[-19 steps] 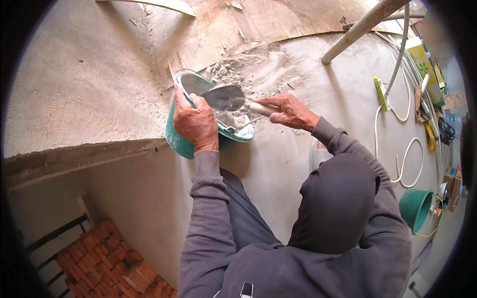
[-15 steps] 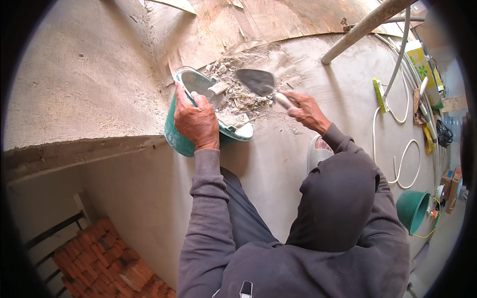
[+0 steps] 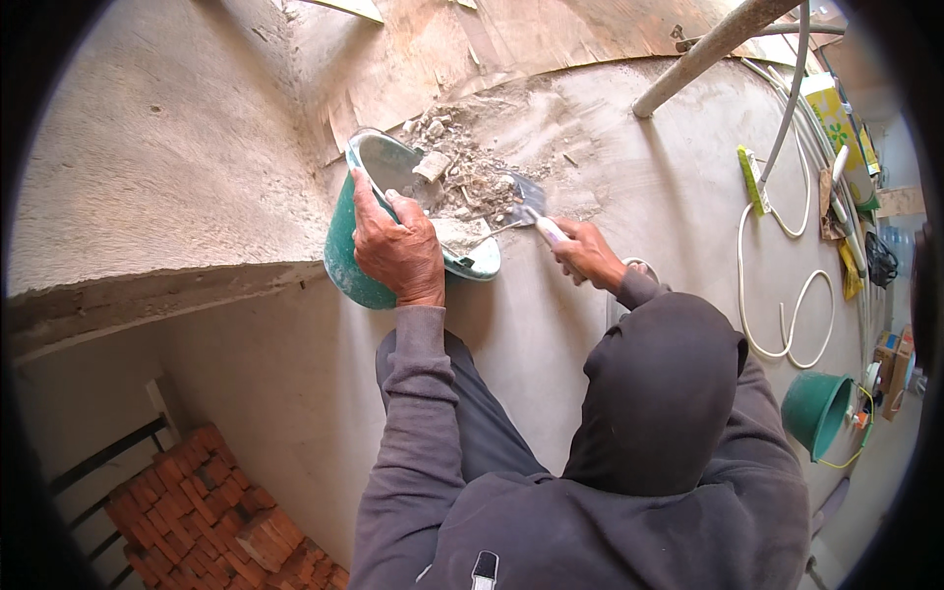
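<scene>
My left hand grips the rim of a dusty green bucket, which lies tipped beside a pile of grey rubble and dust on the concrete floor. Pale chunks and debris show at the bucket's mouth. In my right hand is the pale handle of a trowel, its metal blade low in the rubble just right of the bucket. A dark hood and sleeves fill the lower middle of the view.
A slanted metal pole rises at the top right. Plywood lies along the top. Coiled white hose, bags and a second green bucket line the right. At lower left, past a concrete edge, are stacked bricks and a black railing.
The trowel first lifted away to the right of the bucket, then came down into the rubble. My right hand moved right and down. The bucket has shifted slightly, still held by my left hand.
</scene>
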A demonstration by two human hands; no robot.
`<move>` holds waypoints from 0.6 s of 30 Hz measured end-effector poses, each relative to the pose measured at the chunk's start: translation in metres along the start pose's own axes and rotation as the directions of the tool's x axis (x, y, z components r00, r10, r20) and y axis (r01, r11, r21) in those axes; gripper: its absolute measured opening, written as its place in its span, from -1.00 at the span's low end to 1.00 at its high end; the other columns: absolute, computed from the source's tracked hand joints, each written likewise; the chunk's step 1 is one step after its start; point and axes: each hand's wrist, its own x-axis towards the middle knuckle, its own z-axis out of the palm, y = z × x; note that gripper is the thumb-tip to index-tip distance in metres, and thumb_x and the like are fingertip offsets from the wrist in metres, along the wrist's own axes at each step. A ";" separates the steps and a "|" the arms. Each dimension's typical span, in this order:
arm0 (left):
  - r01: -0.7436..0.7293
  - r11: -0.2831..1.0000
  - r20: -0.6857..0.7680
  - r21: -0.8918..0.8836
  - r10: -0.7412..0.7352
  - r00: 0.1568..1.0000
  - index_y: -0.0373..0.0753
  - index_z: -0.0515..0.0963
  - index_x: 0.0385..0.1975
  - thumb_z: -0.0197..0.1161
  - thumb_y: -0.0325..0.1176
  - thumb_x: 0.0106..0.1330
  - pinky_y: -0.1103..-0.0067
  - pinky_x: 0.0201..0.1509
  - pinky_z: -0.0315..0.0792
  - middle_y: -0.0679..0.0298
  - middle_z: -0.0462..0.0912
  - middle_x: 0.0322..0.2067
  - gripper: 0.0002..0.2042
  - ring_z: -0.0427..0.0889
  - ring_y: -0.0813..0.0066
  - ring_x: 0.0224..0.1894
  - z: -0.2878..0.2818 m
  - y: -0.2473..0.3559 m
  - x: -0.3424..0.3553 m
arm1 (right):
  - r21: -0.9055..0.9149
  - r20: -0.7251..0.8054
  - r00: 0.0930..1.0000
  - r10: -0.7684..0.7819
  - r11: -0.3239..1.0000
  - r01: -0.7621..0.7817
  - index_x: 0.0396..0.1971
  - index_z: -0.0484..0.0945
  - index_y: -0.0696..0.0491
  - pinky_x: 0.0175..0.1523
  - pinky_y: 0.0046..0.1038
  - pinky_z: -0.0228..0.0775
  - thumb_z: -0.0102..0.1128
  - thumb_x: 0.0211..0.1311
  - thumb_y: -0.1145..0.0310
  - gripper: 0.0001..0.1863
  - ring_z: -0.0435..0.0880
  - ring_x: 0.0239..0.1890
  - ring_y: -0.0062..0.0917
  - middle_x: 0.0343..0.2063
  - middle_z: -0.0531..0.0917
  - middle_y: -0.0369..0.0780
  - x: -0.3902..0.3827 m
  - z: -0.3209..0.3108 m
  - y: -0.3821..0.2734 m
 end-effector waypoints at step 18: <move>-0.012 1.000 -0.011 -0.010 0.012 1.000 -0.38 0.45 0.16 0.11 -0.42 0.28 0.24 -0.09 0.54 -0.09 0.66 -0.06 -0.57 0.68 -0.07 -0.16 0.003 0.001 -0.002 | -0.450 0.363 0.638 -0.678 0.472 0.758 0.25 0.43 0.02 -0.06 -0.22 0.52 0.13 0.00 0.46 -0.34 0.68 -0.19 -0.13 -0.19 0.66 -0.01 0.028 0.039 -0.037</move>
